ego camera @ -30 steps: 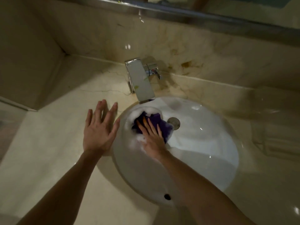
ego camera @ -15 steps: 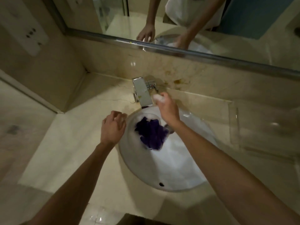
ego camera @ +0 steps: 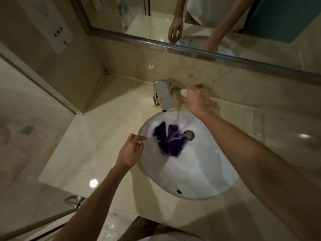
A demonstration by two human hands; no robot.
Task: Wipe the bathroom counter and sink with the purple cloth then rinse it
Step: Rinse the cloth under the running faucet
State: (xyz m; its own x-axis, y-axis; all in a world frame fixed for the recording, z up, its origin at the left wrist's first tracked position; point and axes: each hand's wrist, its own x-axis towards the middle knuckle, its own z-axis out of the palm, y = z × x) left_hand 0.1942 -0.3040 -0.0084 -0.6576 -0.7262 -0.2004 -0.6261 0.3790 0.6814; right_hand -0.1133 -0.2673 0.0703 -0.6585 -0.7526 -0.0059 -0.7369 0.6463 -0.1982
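Observation:
The purple cloth (ego camera: 169, 141) lies bunched and foamy in the white sink (ego camera: 199, 180), left of the drain (ego camera: 189, 133). Water runs from the chrome faucet (ego camera: 163, 94) straight onto the cloth. My right hand (ego camera: 196, 101) is up beside the faucet lever (ego camera: 174, 87), foam on its fingertips, which reach toward the lever; I cannot tell whether they touch it. My left hand (ego camera: 130, 152) hovers over the sink's left rim with loosely curled fingers and holds nothing. The beige marble counter (ego camera: 97, 136) surrounds the sink.
A mirror (ego camera: 208, 23) with a metal frame runs along the back wall. A glass partition (ego camera: 26, 101) closes the counter's left end. A clear tray (ego camera: 286, 136) sits on the counter right of the sink. A chrome knob (ego camera: 76, 200) is at the lower left.
My right hand left the cloth and went up to the faucet lever; water now flows onto the cloth. My left hand lifted off the counter and curled by the rim.

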